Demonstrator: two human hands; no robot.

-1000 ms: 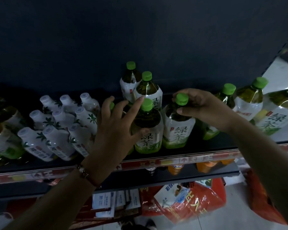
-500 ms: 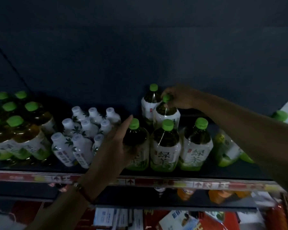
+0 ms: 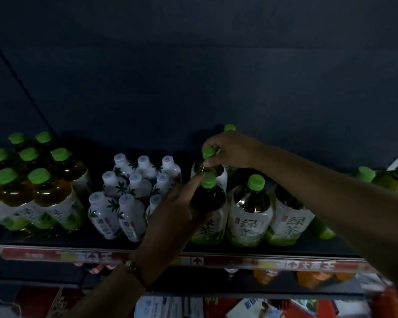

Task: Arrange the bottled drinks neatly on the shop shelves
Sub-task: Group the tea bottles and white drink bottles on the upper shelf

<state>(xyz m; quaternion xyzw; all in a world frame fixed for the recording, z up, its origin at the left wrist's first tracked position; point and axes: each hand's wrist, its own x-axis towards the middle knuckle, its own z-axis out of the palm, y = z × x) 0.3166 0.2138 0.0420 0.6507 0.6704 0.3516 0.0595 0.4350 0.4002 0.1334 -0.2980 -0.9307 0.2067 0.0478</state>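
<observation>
Green-capped tea bottles stand in rows on the dark top shelf (image 3: 216, 258). My left hand (image 3: 170, 216) wraps round the shoulder of the front left tea bottle (image 3: 208, 203), index finger up by its cap. My right hand (image 3: 230, 149) reaches over to the second-row tea bottle (image 3: 208, 154) and pinches its green cap and neck. Two more front-row tea bottles (image 3: 251, 210) (image 3: 290, 221) stand just right of the held one. Another green cap (image 3: 229, 127) shows behind my right hand.
A shrink-wrapped pack of white bottles (image 3: 129, 191) sits left of my left hand. Further left is a pack of green-capped tea bottles (image 3: 32, 184). More tea bottles (image 3: 386, 180) lie at the far right. Orange drinks (image 3: 315, 278) stand on the shelf below.
My left hand has closed round the front left bottle it was only touching. My right hand stays on the second-row bottle's cap. The camera has shifted slightly right.
</observation>
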